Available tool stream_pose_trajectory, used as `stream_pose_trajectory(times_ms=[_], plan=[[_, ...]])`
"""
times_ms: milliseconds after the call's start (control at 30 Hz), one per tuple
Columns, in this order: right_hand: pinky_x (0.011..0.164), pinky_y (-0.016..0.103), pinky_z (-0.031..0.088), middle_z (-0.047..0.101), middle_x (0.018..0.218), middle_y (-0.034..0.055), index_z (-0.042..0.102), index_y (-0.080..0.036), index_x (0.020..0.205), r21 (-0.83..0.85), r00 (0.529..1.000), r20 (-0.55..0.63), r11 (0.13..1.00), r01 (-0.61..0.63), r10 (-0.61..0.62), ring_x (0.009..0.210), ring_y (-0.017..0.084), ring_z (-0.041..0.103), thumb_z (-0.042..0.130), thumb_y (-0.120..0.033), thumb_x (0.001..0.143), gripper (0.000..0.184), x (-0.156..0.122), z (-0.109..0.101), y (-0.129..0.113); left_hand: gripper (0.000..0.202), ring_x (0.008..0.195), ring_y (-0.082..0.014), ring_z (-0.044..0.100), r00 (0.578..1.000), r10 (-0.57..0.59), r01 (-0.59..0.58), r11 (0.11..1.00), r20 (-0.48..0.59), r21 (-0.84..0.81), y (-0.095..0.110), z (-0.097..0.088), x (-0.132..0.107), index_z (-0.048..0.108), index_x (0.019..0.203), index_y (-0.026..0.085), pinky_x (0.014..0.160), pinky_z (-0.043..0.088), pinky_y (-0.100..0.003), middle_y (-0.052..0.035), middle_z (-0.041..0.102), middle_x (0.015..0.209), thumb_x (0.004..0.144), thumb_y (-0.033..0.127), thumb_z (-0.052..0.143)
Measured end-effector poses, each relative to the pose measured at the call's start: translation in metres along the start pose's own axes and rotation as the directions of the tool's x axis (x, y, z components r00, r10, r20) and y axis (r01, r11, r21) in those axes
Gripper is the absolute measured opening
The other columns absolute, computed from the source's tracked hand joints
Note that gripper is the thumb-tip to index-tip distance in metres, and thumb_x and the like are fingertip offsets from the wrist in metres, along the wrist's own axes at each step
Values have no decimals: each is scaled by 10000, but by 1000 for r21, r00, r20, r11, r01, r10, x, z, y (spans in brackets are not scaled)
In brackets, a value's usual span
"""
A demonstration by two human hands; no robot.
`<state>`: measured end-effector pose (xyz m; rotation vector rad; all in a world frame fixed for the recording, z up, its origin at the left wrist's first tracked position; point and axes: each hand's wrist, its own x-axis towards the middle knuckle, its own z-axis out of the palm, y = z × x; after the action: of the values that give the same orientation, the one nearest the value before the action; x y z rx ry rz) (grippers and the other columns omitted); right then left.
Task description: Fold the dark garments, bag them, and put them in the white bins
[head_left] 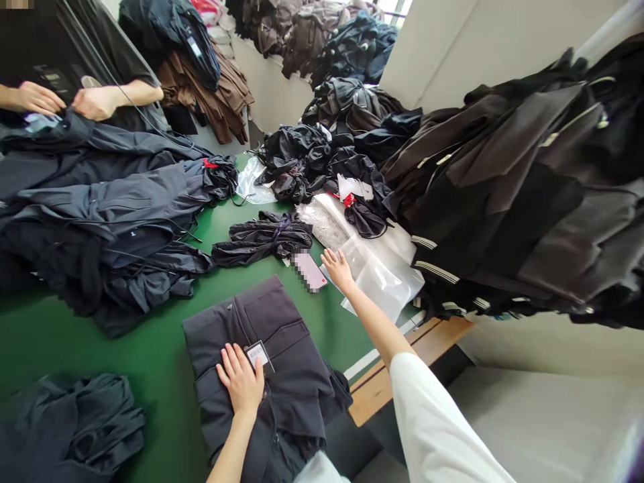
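Note:
A dark folded jacket [286, 329] lies before me on the green table, its lower part bunched toward my body. My left hand [242, 379] rests flat on it with fingers spread, beside a white paper tag [257, 353] with printed marks. Stretched out to the far right, my right hand [338, 268] has its fingers apart at the edge of the clear plastic bags [377, 275]. Whether its fingertips touch the top bag I cannot tell. Just left of that hand lies a pink phone [309, 270], partly blurred out.
Dark garments [111, 194] cover the table's left side, where another person's hands [95, 102] handle cloth. A bundle of black cloth [266, 236] lies mid-table. Black clothes [503, 181] pile high at right. A wooden edge [392, 376] runs below the green tabletop [161, 349].

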<state>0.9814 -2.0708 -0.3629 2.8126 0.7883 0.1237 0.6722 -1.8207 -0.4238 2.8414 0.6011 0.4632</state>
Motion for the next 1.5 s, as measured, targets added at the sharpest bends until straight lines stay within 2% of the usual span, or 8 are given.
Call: stream_pose_trajectory(times_ms=[333, 500, 667, 833, 1000, 1067, 1200, 1500], plan=[[993, 350, 268, 648, 859, 81, 631, -122, 870, -178, 935, 98, 918, 353, -340, 843, 189, 565, 407, -22, 818, 251, 5, -28, 33, 680, 1410, -332, 95, 1000, -8, 9, 1000, -15, 18, -1, 2, 2, 139, 1447, -11, 1107, 120, -573, -248, 165, 1507, 919, 388, 290], [776, 309, 373, 661, 958, 112, 590, -135, 960, 86, 981, -192, 996, 18, -1, 837, 201, 570, 358, -87, 881, 250, -9, -64, 35, 685, 1412, -330, 83, 1000, -19, 19, 999, -16, -26, -1, -1, 1, 166, 1442, -17, 1110, 97, -569, -248, 161, 1508, 916, 403, 294], [760, 312, 457, 655, 993, 114, 573, -153, 994, 423, 875, -441, 906, 6, 200, 898, 197, 594, 263, -145, 918, 320, -25, -114, 28, 708, 1416, -317, 81, 998, -56, 54, 984, -7, -172, -3, -1, -1, 222, 1428, -16, 1116, 50, -556, -243, 185, 1504, 898, 446, 306], [839, 329, 470, 649, 1059, 115, 581, -152, 1031, 281, 802, -547, 850, 446, -241, 982, 184, 584, 304, -134, 930, 295, -54, -169, -53, 726, 1390, -308, 211, 938, -261, 344, 769, 226, -539, -15, -24, 16, 434, 1330, 64, 1133, 52, -510, -210, 337, 1456, 843, 589, 309], [851, 279, 447, 621, 1094, 95, 563, -158, 1049, 175, 569, -465, 560, 810, -678, 965, 146, 559, 321, -183, 956, 260, -89, -221, -171, 758, 1143, -279, 551, 791, -84, 610, 31, 606, -792, -24, -125, 59, 535, 1212, 136, 997, 398, -446, -166, 564, 1267, 794, 722, 297], [863, 278, 435, 618, 1059, 77, 566, -171, 1019, 161, 436, -429, 408, 899, -792, 944, 141, 555, 315, -197, 960, 258, -103, -232, -211, 802, 1024, -279, 616, 744, 49, 666, -127, 666, -735, -28, -171, 73, 546, 1201, 128, 886, 474, -426, -172, 621, 1176, 767, 758, 307], [838, 274, 444, 614, 1011, 54, 565, -167, 984, 191, 213, -401, 146, 971, -891, 868, 133, 564, 360, -155, 935, 211, -126, -234, -266, 579, 880, -237, 655, 672, 109, 731, 59, 733, -679, -46, -228, 80, 620, 1077, 145, 798, 506, -354, -127, 682, 1044, 691, 574, 649], [950, 364, 481, 579, 1259, 103, 567, -198, 1191, 418, 168, -374, -4, 909, -912, 1134, 202, 555, 431, -68, 817, 419, -153, -243, -319, 192, 624, -152, 641, 663, -273, 727, 16, 697, -686, -106, -250, 14, 656, 751, 116, 666, 537, -308, -39, 681, 696, 656, 283, 672]])
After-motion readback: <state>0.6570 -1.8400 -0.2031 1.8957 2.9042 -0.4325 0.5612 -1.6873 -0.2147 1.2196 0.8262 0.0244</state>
